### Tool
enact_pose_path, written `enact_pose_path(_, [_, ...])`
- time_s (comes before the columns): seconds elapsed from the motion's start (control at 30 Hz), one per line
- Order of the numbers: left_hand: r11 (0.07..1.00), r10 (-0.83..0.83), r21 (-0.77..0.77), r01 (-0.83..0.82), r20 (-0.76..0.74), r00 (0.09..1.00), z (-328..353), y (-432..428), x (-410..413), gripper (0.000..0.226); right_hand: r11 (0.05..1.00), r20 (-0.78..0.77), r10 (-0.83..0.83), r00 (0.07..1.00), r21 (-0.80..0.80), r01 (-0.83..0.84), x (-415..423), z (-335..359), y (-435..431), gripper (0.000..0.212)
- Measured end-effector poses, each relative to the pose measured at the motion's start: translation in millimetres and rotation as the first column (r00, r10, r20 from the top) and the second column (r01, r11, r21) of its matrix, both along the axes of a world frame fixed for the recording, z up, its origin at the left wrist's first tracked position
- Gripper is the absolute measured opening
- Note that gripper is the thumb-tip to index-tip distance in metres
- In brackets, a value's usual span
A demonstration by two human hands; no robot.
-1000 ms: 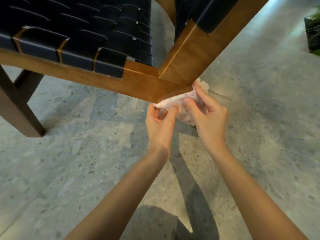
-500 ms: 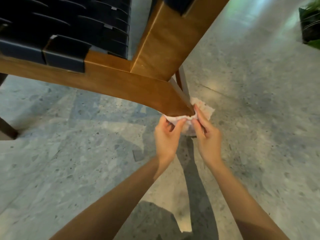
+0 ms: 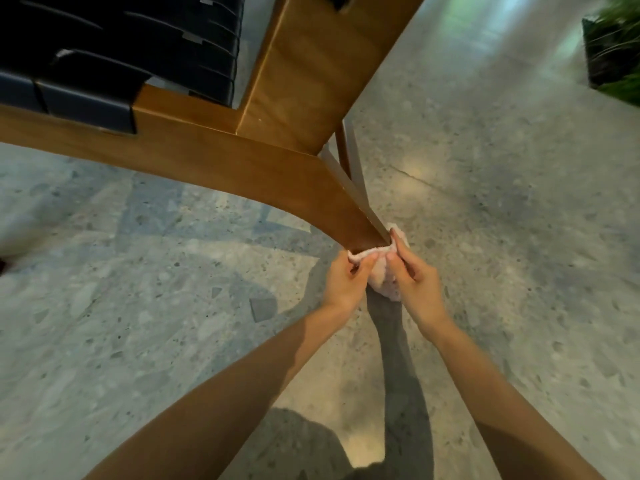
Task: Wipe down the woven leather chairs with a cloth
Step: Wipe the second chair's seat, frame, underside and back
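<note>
Both hands have slid lower down the curved brown wooden chair leg [image 3: 311, 188]; the left hand [image 3: 341, 284] and right hand [image 3: 414, 282] each pinch an end of the crumpled pale pink cloth [image 3: 379, 278] looped round it. Leg-wiping looks underway; next likely calls for a steady pull toward the foot

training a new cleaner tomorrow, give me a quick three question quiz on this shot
1. True or false: the right hand alone holds the cloth while the left hand hangs free.
2. Fill in: the woven seat straps are ___ (light or dark).
3. The cloth is held against: A) the woven seat B) the wooden leg C) nothing, it hangs free.
Key: 1 false, both hands pinch it; 2 dark; 3 B.
</note>
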State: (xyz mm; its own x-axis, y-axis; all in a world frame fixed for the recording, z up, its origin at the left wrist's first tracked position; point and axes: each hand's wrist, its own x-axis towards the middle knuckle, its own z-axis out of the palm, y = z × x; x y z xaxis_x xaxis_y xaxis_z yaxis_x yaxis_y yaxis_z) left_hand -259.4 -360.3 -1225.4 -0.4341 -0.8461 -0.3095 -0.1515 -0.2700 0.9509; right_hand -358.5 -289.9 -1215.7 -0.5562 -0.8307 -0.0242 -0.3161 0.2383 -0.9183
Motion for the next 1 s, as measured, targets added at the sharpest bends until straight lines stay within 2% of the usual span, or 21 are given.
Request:
enact_pose_path(0.17, [0.987,0.139,-0.061,-0.149,-0.142,0.98,39,-8,38,0.017,0.981,-0.169,-0.144,0.975,-0.155,0.118,40,44,-20,0.039])
enact_pose_path(0.3, [0.963,0.254,-0.042,-0.266,-0.18,0.95,79,-19,69,0.002,0.929,-0.213,-0.224,0.951,-0.343,0.142,74,79,-34,0.036])
enact_pose_path(0.43, [0.917,0.399,0.11,-0.384,-0.282,0.873,112,-30,97,0.004,0.833,-0.23,-0.324,0.918,-0.529,0.161,107,108,-57,0.036])
enact_pose_path(0.57, [0.883,0.468,0.218,-0.417,-0.314,0.826,129,-36,115,0.017,0.783,-0.151,-0.371,0.917,-0.582,0.221,123,120,-60,0.033])
enact_pose_path(0.63, [0.87,0.487,0.246,-0.427,-0.303,0.819,132,-36,120,0.018,0.775,-0.187,-0.345,0.92,-0.61,0.167,129,124,-51,0.031])
enact_pose_path(0.7, [0.861,0.501,0.255,-0.439,-0.285,0.817,134,-36,125,0.018,0.755,-0.35,-0.28,0.894,-0.655,-0.02,140,133,-46,0.027])
enact_pose_path(0.77, [0.851,0.518,0.293,-0.436,-0.321,0.793,134,-39,131,0.025,0.733,-0.555,-0.22,0.802,-0.637,-0.24,146,145,-50,0.026])
enact_pose_path(0.8, [0.842,0.531,0.326,-0.431,-0.353,0.771,136,-39,134,0.029,0.736,-0.658,-0.215,0.722,-0.595,-0.323,145,152,-56,0.027])
enact_pose_path(0.9, [0.793,0.603,0.393,-0.465,-0.4,0.69,140,-41,143,0.034,0.837,-0.906,-0.138,0.4,-0.323,-0.443,134,169,-73,0.046])
enact_pose_path(0.97, [0.774,0.633,0.384,-0.504,-0.421,0.65,142,-44,150,0.029,0.888,-0.987,-0.061,0.149,-0.122,-0.444,132,175,-79,0.058])
enact_pose_path(1.0, [0.769,0.64,0.372,-0.52,-0.434,0.635,143,-46,153,0.021,0.901,-0.997,-0.028,0.07,-0.056,-0.43,134,176,-80,0.06])
